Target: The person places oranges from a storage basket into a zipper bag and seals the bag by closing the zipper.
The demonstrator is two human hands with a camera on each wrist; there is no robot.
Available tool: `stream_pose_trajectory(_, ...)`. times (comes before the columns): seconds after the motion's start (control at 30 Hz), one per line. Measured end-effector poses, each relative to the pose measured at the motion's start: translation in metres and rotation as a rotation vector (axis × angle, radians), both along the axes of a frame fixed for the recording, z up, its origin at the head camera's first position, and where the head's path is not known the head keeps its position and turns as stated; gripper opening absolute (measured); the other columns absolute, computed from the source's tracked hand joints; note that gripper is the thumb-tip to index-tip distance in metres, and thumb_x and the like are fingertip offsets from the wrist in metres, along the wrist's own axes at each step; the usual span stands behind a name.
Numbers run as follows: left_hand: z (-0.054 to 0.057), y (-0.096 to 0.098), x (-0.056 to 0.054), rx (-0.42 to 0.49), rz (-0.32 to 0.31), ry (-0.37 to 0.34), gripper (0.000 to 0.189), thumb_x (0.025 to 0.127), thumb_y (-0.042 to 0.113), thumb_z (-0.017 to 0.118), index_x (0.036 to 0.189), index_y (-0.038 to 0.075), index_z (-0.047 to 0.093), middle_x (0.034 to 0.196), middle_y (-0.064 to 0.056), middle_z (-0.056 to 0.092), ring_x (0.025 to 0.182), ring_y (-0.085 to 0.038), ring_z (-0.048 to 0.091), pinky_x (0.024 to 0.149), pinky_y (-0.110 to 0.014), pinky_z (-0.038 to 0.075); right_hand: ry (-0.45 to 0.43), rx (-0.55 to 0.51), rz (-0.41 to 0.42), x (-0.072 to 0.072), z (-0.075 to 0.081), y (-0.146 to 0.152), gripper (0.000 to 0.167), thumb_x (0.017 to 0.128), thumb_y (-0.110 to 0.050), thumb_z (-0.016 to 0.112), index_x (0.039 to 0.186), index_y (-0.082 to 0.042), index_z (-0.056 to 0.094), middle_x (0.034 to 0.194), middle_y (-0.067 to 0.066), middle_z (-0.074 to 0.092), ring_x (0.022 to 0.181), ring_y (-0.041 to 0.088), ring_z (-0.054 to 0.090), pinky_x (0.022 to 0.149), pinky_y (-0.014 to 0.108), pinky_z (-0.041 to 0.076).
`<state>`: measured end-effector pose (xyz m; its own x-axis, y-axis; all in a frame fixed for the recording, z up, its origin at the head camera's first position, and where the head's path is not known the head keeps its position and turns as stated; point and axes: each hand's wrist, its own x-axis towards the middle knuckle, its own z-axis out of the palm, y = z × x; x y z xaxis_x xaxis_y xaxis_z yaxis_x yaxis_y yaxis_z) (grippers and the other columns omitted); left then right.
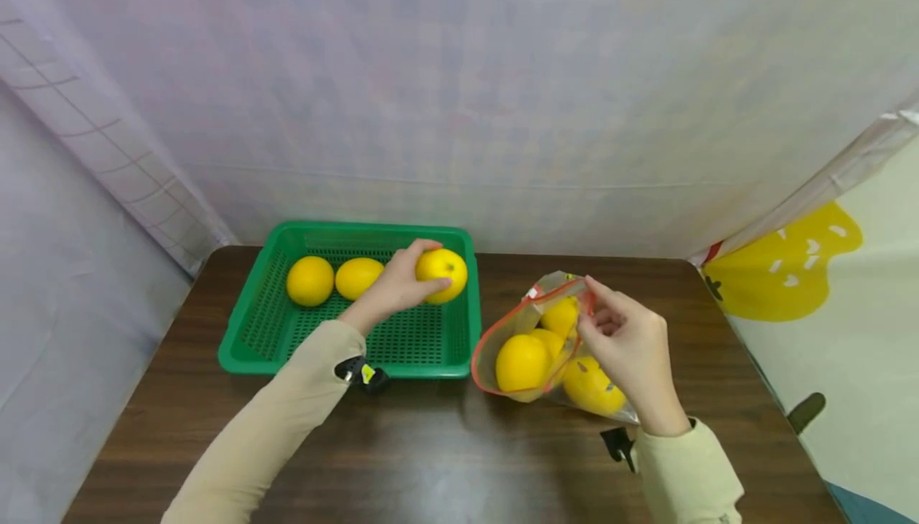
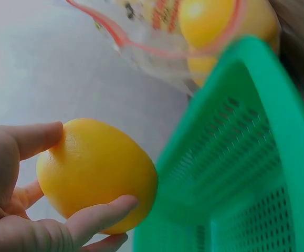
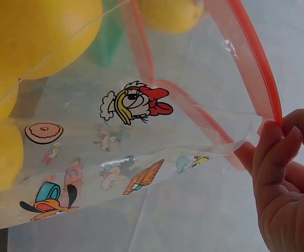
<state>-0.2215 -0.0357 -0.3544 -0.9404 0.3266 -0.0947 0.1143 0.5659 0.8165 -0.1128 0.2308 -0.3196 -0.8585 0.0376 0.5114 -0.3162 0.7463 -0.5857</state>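
Observation:
My left hand (image 1: pixel 398 285) grips a yellow citrus fruit (image 1: pixel 447 269) above the right end of a green plastic basket (image 1: pixel 474 301). Thumb and fingers spread around the fruit in the left wrist view. Two more yellow fruits, one round (image 1: pixel 310 281) and one more oval (image 1: pixel 357 277), lie toward the basket's back left. Right of the basket, a clear zip bag (image 3: pixel 141 126) with a red zip edge and cartoon prints holds several yellow fruits (image 1: pixel 522 363). My right hand (image 1: pixel 632 340) pinches the bag's upper edge, its mouth gaping toward the basket.
Basket and bag stand on a dark brown wooden table (image 1: pixel 431 444), near its back edge. A pale cloth wall (image 1: pixel 459 109) rises behind, with more cloth at both sides. The basket's raised rim lies between the held fruit and the bag.

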Motion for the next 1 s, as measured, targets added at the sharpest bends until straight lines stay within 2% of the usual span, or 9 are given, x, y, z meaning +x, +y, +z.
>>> stream_pose_trajectory(0.1, 0.007, 0.002, 0.011, 0.043, -0.014, 0.019, 0.058, 0.085, 0.028, 0.063, 0.136, 0.014, 0.037, 0.128, -0.019, 0.040, 0.103, -0.030, 0.047, 0.075, -0.037, 0.048, 0.004, 0.004, -0.001, 0.000, 0.000, 0.000, 0.038, 0.071, 0.008, 0.064, 0.109, 0.005, 0.064, 0.071, 0.011, 0.065, 0.054, 0.003, 0.050, 0.048, 0.009, 0.042)
stream_pose_trajectory(0.3, 0.019, 0.007, 0.032, 0.231, -0.063, -0.039, 0.058, 0.086, 0.025, 0.063, 0.136, 0.016, 0.035, 0.134, -0.014, 0.033, 0.101, -0.033, 0.051, 0.065, -0.032, 0.053, 0.007, 0.016, -0.010, 0.001, 0.000, 0.001, 0.038, 0.071, 0.007, 0.065, 0.109, 0.005, 0.064, 0.070, 0.010, 0.064, 0.054, 0.003, 0.050, 0.048, 0.008, 0.042)
stream_pose_trajectory(0.53, 0.026, 0.016, 0.056, 0.360, -0.125, -0.041, 0.057, 0.086, 0.022, 0.062, 0.136, 0.016, 0.034, 0.136, -0.012, 0.034, 0.102, -0.034, 0.050, 0.065, -0.031, 0.054, 0.012, 0.002, -0.013, 0.001, -0.002, 0.001, 0.038, 0.071, 0.008, 0.064, 0.109, 0.005, 0.064, 0.071, 0.012, 0.066, 0.054, 0.002, 0.051, 0.048, 0.009, 0.042)
stream_pose_trajectory(0.8, 0.023, 0.040, 0.075, 0.551, -0.203, -0.189, 0.055, 0.088, 0.016, 0.059, 0.136, 0.017, 0.032, 0.134, -0.015, 0.032, 0.101, -0.032, 0.050, 0.071, -0.038, 0.054, 0.015, -0.019, -0.026, 0.001, -0.002, 0.001, 0.038, 0.071, 0.007, 0.064, 0.109, 0.005, 0.064, 0.071, 0.014, 0.067, 0.054, -0.001, 0.052, 0.049, 0.008, 0.043)
stream_pose_trajectory(1.0, 0.013, 0.065, 0.081, 0.617, -0.229, -0.227, 0.052, 0.089, 0.014, 0.058, 0.135, 0.015, 0.033, 0.129, -0.015, 0.036, 0.103, -0.031, 0.052, 0.074, -0.044, 0.052, 0.014, -0.043, -0.020, 0.001, -0.002, -0.001, 0.039, 0.070, 0.007, 0.064, 0.108, 0.004, 0.064, 0.073, 0.014, 0.068, 0.054, -0.003, 0.052, 0.050, 0.008, 0.044)
